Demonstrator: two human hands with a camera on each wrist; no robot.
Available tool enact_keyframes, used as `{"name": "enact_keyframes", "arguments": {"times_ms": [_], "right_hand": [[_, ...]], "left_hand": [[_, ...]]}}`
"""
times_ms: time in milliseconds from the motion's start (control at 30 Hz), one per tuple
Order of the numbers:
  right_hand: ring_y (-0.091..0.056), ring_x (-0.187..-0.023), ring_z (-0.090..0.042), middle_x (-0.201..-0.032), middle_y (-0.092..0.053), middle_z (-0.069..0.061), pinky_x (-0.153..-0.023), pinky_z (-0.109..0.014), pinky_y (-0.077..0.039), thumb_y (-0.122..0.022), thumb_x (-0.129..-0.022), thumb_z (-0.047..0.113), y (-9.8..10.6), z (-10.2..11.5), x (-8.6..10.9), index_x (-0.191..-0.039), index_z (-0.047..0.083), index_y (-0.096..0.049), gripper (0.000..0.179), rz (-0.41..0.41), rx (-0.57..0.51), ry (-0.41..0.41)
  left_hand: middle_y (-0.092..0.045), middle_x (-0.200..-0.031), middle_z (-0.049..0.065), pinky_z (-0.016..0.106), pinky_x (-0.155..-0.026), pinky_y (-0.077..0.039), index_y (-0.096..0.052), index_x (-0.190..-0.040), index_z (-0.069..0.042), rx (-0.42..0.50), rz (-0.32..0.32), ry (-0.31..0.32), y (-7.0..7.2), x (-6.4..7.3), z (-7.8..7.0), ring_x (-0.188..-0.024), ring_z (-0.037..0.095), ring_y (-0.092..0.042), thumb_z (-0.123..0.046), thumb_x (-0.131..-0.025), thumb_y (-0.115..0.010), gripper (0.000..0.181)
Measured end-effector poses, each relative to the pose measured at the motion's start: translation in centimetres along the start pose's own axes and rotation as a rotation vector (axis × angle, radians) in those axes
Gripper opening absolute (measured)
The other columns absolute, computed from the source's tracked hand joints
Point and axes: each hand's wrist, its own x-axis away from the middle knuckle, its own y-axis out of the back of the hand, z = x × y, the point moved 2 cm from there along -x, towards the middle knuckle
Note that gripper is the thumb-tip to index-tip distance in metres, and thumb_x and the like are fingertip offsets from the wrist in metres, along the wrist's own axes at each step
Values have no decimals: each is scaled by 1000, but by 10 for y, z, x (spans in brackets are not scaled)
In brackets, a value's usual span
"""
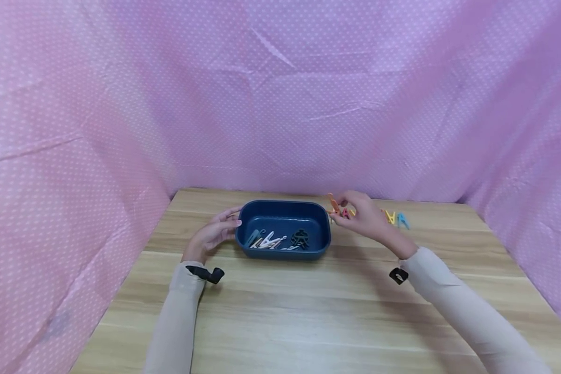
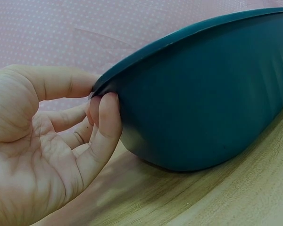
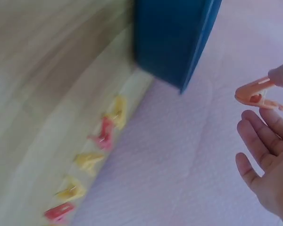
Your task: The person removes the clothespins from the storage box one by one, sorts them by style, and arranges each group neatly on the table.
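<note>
A dark blue plastic basin (image 1: 282, 255) stands on the table. My left hand (image 1: 215, 231) holds its left end; in the left wrist view the thumb and a finger pinch the basin's rim (image 2: 146, 59). Just off the basin's right end, my right hand (image 1: 365, 217) pinches an orange clothespin (image 3: 254, 93) between thumb and fingertip, above the table. Inside the basin lie several clothespins, among them a white one (image 1: 267, 240), a grey-green one (image 1: 252, 238) and a dark green cluster (image 1: 300, 238) whose pieces are hard to tell apart.
Behind and right of my right hand, a row of small clothespins runs along the table's back edge, including a red one (image 3: 104, 134), a yellow one (image 1: 391, 217) and a blue one (image 1: 403, 221). A pink dotted curtain (image 1: 280, 104) hangs behind the wooden table (image 1: 280, 311).
</note>
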Motion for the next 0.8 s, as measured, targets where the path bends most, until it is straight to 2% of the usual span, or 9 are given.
{"name": "enact_keyframes", "arguments": {"times_ms": [167,333,467,567,667,800], "right_hand": [[-64,-83,-18,-87,-71,-3,-71,-34,-51,-83,-82,17,7,-14,17,-95,8,-70,21,-19,34,-105],[-62,-79,-15,-82,-71,1,-67,-33,-49,-83,-83,21,6,-24,30,-90,12,-71,16,23,100,-142],[-62,-76,-17,-84,-72,-1,-67,-31,-48,-81,-85,23,4,-30,39,-89,12,-70,16,75,134,-217],[-65,-83,-25,-89,-72,-6,-76,-37,-50,-79,-87,22,-1,-35,44,-90,9,-69,17,103,122,-267],[-64,-92,-34,-92,-72,-10,-87,-46,-44,-80,-86,22,-8,-39,49,-91,7,-69,19,98,135,-269],[-55,-90,-32,-93,-69,-12,-90,-53,-36,-80,-85,29,-19,-40,57,-94,7,-69,25,88,212,-261]], "left_hand": [[-63,-113,0,27,-77,-58,-23,-161,-4,-5,-8,-4,0,4,-1,-92,10,-65,2,-105,-46,61],[-65,-112,0,27,-78,-59,-24,-160,-3,-16,3,-19,0,7,-2,-92,10,-66,0,-105,-48,60],[-66,-109,0,26,-77,-59,-23,-160,-2,7,10,-18,0,7,-2,-89,9,-67,1,-105,-48,60],[-66,-108,0,26,-77,-59,-23,-160,-1,28,7,-11,-2,7,-3,-88,9,-67,2,-104,-48,61],[-66,-108,0,25,-77,-59,-22,-160,-1,26,9,-7,-4,6,-4,-87,9,-67,2,-104,-48,61],[-66,-110,1,26,-77,-59,-22,-160,0,23,13,-6,-6,5,-4,-88,8,-67,1,-105,-48,61]]}}
